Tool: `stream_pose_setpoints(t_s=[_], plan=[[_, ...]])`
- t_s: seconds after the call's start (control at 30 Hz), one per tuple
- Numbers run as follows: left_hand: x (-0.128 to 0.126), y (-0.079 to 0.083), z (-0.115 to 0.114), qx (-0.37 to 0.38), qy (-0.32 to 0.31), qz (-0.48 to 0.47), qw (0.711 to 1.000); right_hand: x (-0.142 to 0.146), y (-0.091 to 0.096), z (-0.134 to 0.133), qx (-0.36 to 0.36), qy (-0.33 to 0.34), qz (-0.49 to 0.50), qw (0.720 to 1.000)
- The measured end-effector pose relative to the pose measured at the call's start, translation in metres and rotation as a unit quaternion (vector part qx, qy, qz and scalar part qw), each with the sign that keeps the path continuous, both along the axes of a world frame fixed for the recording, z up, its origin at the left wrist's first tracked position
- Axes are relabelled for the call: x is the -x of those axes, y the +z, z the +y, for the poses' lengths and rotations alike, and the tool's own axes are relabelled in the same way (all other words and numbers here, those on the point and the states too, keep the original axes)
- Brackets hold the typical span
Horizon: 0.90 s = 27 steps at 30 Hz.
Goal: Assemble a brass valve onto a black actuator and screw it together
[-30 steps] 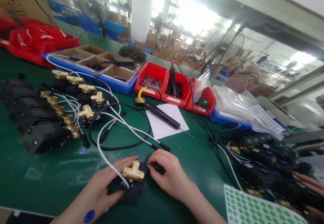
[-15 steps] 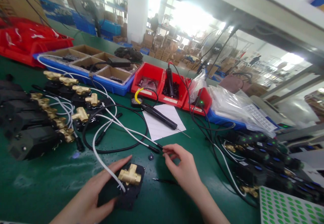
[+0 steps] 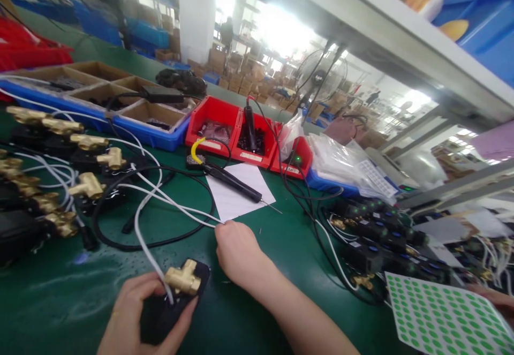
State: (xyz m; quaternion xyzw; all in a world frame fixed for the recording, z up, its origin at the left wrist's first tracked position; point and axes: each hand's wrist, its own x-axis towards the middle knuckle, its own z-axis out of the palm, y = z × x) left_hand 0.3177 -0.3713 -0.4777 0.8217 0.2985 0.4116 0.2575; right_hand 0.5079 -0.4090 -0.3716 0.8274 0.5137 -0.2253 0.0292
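Note:
My left hand grips a black plastic housing, with thumb and fingers on its opposite sides. A brass tee fitting sits on top of the housing, and a white cable rises from it. To the right, my right hand is closed low over the table, at the ends of two white cables. Its fingertips are turned away, so what they hold is hidden. A tiny thin dark piece lies just beyond that hand.
A black soldering iron rests on white paper. Red bins and a blue divided tray line the back. Brass-fitted units lie left, more units right. Another person's hand touches a green-dot sticker sheet.
The view has swung right. My right hand has moved left and turned over, covering the cable ends and the small round black part. My left hand has closed around the housing. The sticker sheet has shifted.

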Motion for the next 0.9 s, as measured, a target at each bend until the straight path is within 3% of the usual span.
stream_pose_setpoints(t_s=[0.13,0.27,0.5,0.63,0.77,0.9], plan=[[0.015,0.000,0.022,-0.021,-0.069,0.074,0.995,-0.006,-0.004,-0.005,-0.018,0.006,0.025,1.000],[0.025,-0.004,0.042,-0.033,-0.140,0.048,0.988,-0.012,-0.016,-0.020,-0.109,-0.012,0.101,0.989],[0.024,-0.001,0.048,0.096,-0.188,0.029,0.977,-0.004,-0.035,-0.040,-0.287,-0.001,0.294,0.912],[0.020,0.011,0.045,0.128,-0.178,-0.004,0.976,-0.002,-0.045,-0.043,-0.335,0.040,0.311,0.888],[0.013,0.022,0.041,0.140,-0.170,-0.033,0.975,-0.002,-0.048,-0.043,-0.361,0.090,0.284,0.884],[0.018,0.013,0.047,0.147,-0.182,0.004,0.972,-0.002,-0.050,-0.043,-0.369,0.124,0.264,0.883]])
